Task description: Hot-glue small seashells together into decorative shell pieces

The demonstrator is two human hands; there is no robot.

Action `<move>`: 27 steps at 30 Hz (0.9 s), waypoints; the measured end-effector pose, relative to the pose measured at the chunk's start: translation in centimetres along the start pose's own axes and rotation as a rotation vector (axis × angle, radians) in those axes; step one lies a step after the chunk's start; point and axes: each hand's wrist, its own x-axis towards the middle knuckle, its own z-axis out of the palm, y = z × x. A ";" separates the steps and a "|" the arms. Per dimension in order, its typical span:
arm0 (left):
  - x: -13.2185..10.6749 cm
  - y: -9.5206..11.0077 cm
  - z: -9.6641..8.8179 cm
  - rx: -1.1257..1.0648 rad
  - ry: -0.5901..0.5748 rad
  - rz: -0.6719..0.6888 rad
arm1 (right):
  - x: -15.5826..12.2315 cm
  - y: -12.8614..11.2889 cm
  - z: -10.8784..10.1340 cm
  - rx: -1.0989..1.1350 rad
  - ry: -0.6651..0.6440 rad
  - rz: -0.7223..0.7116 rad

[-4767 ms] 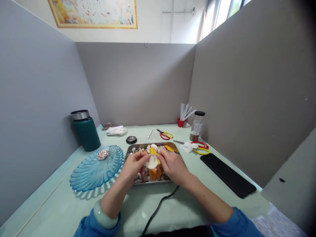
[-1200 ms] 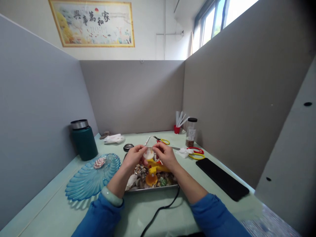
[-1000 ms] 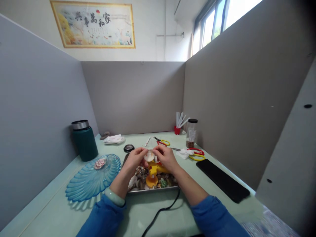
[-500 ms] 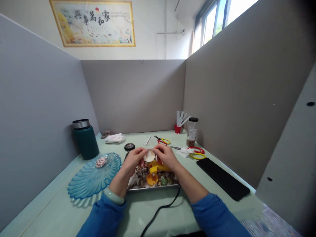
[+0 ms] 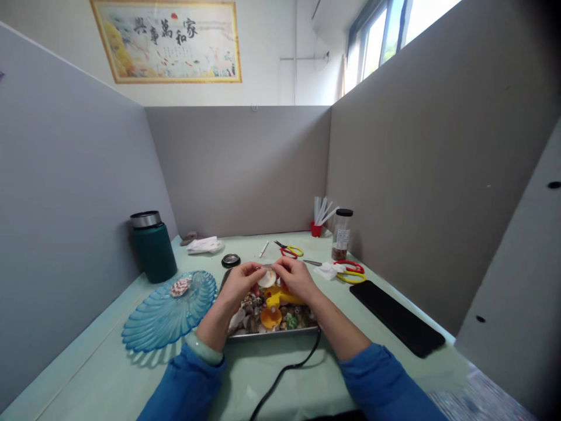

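Between my two hands a small whitish seashell (image 5: 267, 278) is pinched above a metal tray (image 5: 272, 334). My left hand (image 5: 241, 283) grips its left edge, and my right hand (image 5: 295, 277) has thumb and fingers at its upper right edge. In the tray lie many shells and small stones (image 5: 252, 320). A yellow hot glue gun (image 5: 280, 297) rests on them, its nozzle end partly hidden, and an orange shell (image 5: 270, 318) sits in front of it. On the left, a blue scalloped glass dish (image 5: 164, 318) holds a red-and-white shell (image 5: 180, 287).
A green bottle (image 5: 153, 251) stands behind the dish. Scissors (image 5: 290, 251), more scissors (image 5: 350, 271), a tissue (image 5: 328, 270), a clear jar (image 5: 340, 240) and a red cup of white sticks (image 5: 316, 228) are further back. A black phone (image 5: 397, 317) lies right; a black cord (image 5: 287, 368) runs toward me.
Both hands keep hold of the whitish shell. It has turned slightly, and my left fingers now cover more of its left side. The other things have stayed in place.
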 end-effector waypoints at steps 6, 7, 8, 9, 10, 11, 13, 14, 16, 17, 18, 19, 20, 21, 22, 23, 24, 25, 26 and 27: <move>0.1 -0.3 -0.1 0.032 0.043 0.003 | -0.3 -0.8 -0.1 -0.027 -0.016 -0.003; 0.1 -0.3 -0.1 0.045 0.057 0.002 | -0.3 -0.9 -0.1 -0.039 -0.011 -0.001; 0.1 -0.3 -0.1 0.056 0.064 0.003 | -0.4 -0.9 -0.1 -0.053 -0.006 -0.001; 0.0 -0.2 0.0 0.065 0.069 0.004 | -0.4 -0.9 -0.1 -0.066 0.000 -0.001; 0.0 -0.2 0.0 0.071 0.070 0.002 | -0.4 -0.8 -0.1 -0.079 0.004 -0.002; -0.1 -0.1 0.0 0.074 0.070 -0.002 | -0.4 -0.8 -0.1 -0.089 0.005 -0.005; -0.2 0.1 0.1 0.082 0.070 -0.015 | -0.4 -0.7 0.0 -0.108 0.001 -0.016; -0.2 0.2 0.1 0.088 0.071 -0.021 | -0.4 -0.6 0.0 -0.121 -0.005 -0.022; -0.2 0.2 0.1 0.098 0.075 -0.028 | -0.4 -0.6 -0.1 -0.160 -0.023 -0.036; -0.1 0.2 0.1 0.102 0.079 -0.030 | -0.4 -0.6 -0.1 -0.186 -0.032 -0.043; -0.1 0.1 0.1 0.108 0.081 -0.032 | -0.3 -0.6 -0.1 -0.213 -0.037 -0.049; -0.1 0.0 0.1 0.115 0.080 -0.033 | -0.3 -0.5 -0.1 -0.242 -0.033 -0.056; 0.0 -0.1 0.1 0.128 0.074 -0.034 | -0.2 -0.4 0.0 -0.268 -0.021 -0.063; 0.0 -0.2 0.0 0.146 0.066 -0.034 | -0.1 -0.3 0.0 -0.287 0.000 -0.065; 0.1 -0.3 0.0 0.166 0.056 -0.033 | 0.0 -0.2 0.0 -0.297 0.029 -0.067; 0.1 -0.4 0.0 0.184 0.048 -0.030 | 0.1 -0.3 0.0 -0.294 0.065 -0.072; 0.1 -0.6 0.0 0.199 0.045 -0.025 | 0.0 -0.6 -0.1 -0.275 0.112 -0.087; 0.1 -0.6 0.0 0.213 0.048 -0.019 | -0.2 -1.2 -0.4 -0.242 0.165 -0.109; 0.1 -0.7 0.0 0.224 0.056 -0.011 | -0.5 -2.0 -0.9 -0.197 0.225 -0.150; 0.2 -0.8 0.0 0.230 0.066 -0.004 | -1.0 -3.1 -1.5 -0.140 0.301 -0.202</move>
